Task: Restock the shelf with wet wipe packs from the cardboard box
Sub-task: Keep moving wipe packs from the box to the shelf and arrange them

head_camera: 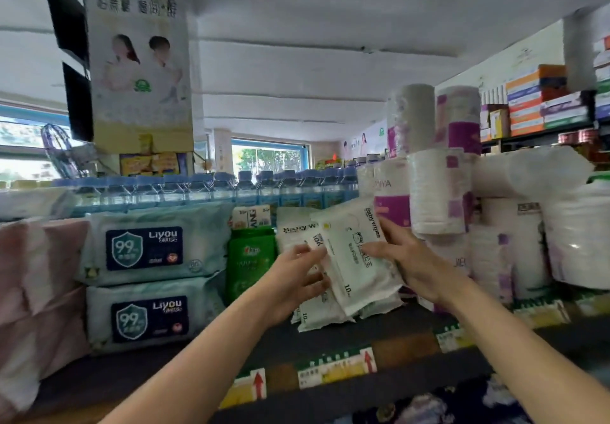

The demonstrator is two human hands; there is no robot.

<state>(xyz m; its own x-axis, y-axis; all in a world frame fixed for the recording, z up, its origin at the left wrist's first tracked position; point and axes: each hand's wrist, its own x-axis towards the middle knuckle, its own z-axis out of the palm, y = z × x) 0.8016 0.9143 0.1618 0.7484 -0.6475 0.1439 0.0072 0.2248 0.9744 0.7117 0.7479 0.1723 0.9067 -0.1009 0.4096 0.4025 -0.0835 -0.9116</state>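
At far left, pink packs point(36, 278) occupy the shelf point(330, 341). Beside them, two pale-blue Liyou wipe packs point(155, 245) are stacked flat. A green pack point(251, 258) stands upright to their right. The left hand point(293, 278) has fingers loosely curled against the left edge of upright white wipe packs point(317, 311) resting on the shelf board. The right hand point(406, 258) grips a white baby wipe pack point(353, 258) by its right edge, thumb on the printed face. This pack's long axis is near-vertical, its top tilted left, printed face toward the camera. Wrapped paper rolls point(439, 192) are stacked at right.
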